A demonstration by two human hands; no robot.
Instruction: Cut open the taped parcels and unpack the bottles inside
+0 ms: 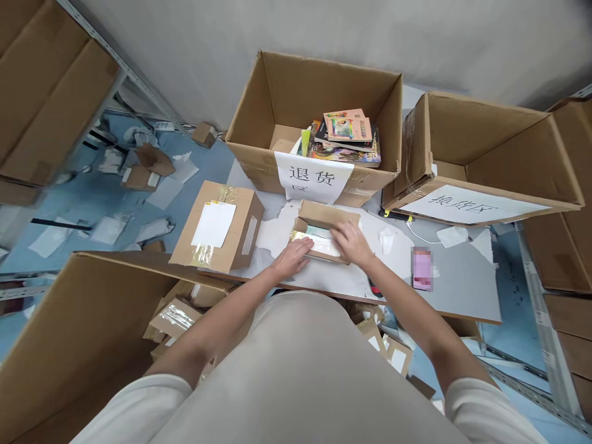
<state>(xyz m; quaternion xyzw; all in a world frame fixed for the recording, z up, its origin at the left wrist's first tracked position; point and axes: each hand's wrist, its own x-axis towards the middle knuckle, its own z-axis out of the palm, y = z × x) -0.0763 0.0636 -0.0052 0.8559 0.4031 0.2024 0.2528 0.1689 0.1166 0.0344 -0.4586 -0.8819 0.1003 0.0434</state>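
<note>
A small opened cardboard box (327, 213) lies on the white table in front of me, its back flap standing up. Inside it something pale green and white (319, 233) shows, too small to make out. My left hand (294, 256) holds the box's near left corner, fingers over the edge and thumb lower down outside. At the right end, my right hand (352, 244) has its fingers bent over the side, their tips partly hidden inside the box. Clear tape (298, 235) clings to the left flap.
Behind stands a large carton (250, 163) with several books (349, 129); another open carton (411, 148) is to its right. A taped box (240, 203) sits at left. A pink phone (422, 269) lies at right. Below left, a big carton (60, 333) holds several small boxes.
</note>
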